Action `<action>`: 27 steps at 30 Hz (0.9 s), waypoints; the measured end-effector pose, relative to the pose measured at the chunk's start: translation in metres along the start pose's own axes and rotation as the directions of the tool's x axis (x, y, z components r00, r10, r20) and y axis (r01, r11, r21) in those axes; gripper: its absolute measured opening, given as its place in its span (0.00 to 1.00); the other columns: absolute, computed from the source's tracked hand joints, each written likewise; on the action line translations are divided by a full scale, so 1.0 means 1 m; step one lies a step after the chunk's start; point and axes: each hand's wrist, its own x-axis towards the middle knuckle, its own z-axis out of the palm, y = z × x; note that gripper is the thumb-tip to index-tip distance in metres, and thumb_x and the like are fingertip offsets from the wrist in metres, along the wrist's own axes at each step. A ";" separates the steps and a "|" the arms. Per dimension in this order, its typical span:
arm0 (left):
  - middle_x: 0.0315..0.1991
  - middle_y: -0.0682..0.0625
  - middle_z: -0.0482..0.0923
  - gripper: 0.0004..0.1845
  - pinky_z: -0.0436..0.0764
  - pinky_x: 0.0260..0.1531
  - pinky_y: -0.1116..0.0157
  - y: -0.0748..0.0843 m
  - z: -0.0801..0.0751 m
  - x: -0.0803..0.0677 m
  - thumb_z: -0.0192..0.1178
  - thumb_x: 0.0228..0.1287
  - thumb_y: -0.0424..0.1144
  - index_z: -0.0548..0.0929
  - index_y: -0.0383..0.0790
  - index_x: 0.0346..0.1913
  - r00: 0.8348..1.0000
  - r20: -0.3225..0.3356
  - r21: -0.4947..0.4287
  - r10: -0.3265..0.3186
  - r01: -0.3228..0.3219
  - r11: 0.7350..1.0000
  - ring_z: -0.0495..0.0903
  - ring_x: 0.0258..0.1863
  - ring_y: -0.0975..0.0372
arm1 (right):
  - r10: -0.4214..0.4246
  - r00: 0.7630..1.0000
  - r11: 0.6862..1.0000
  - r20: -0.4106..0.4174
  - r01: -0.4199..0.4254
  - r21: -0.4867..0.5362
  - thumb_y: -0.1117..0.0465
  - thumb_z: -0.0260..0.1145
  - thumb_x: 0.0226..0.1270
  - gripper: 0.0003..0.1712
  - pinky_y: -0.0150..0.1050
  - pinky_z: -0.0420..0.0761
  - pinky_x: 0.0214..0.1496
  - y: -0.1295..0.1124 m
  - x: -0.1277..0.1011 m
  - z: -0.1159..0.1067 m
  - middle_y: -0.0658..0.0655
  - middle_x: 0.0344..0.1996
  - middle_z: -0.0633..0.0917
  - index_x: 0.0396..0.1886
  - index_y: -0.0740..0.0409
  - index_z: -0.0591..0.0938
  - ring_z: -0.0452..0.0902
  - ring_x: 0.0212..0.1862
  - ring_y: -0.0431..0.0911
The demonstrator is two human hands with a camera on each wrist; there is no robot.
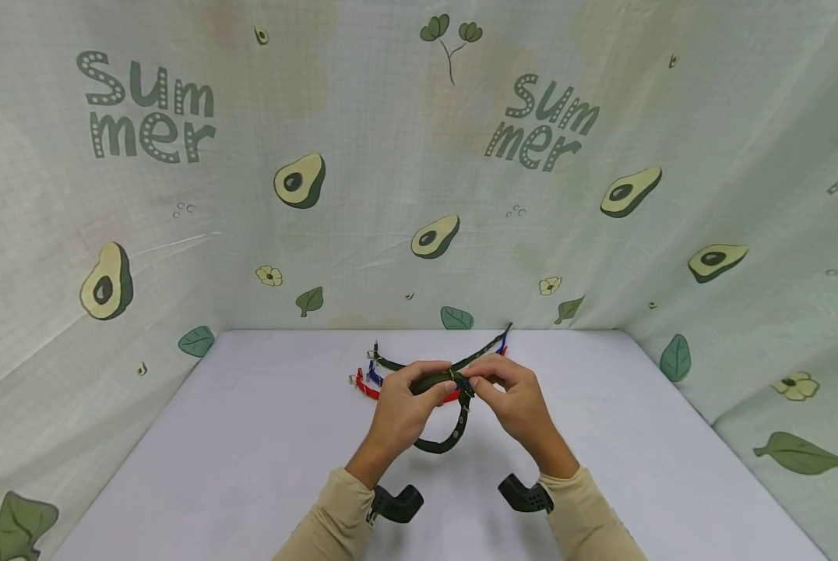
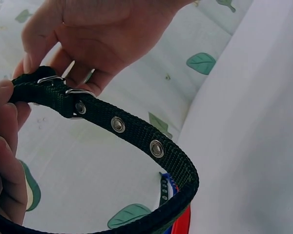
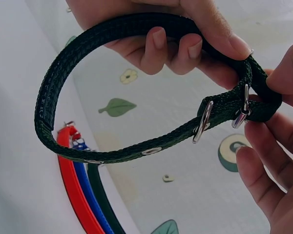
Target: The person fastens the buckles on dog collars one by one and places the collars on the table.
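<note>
A dark green dog collar point(image 1: 438, 446) with metal eyelets is held in the air by both hands, bent into a loop. My left hand point(image 1: 399, 407) grips its padded band, fingers curled round it. The right hand point(image 1: 515, 401) pinches the webbing beside the buckle point(image 3: 244, 105), thumb above and fingertips below. In the right wrist view, the strap passes through the buckle, and a metal ring point(image 3: 202, 123) sits next to it. Eyelets point(image 2: 118, 125) show along the hanging strap in the left wrist view. Fingers partly hide the strap's end.
Behind the hands, a red collar point(image 1: 370, 392), a blue collar point(image 1: 374, 375) and another dark green collar point(image 1: 485, 347) lie side by side on the white table point(image 1: 265, 436). A patterned cloth point(image 1: 370, 257) hangs behind the table and at both sides.
</note>
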 end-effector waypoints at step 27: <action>0.46 0.50 0.84 0.18 0.85 0.38 0.63 0.001 0.002 -0.001 0.68 0.67 0.44 0.84 0.41 0.56 1.000 0.016 -0.022 -0.025 0.026 0.999 0.86 0.37 0.55 | 0.075 0.997 0.997 0.018 -0.074 -0.030 0.76 0.65 0.65 0.09 0.39 0.81 0.47 -0.006 -0.001 0.002 0.55 0.37 0.85 0.41 0.64 0.85 0.80 0.40 0.44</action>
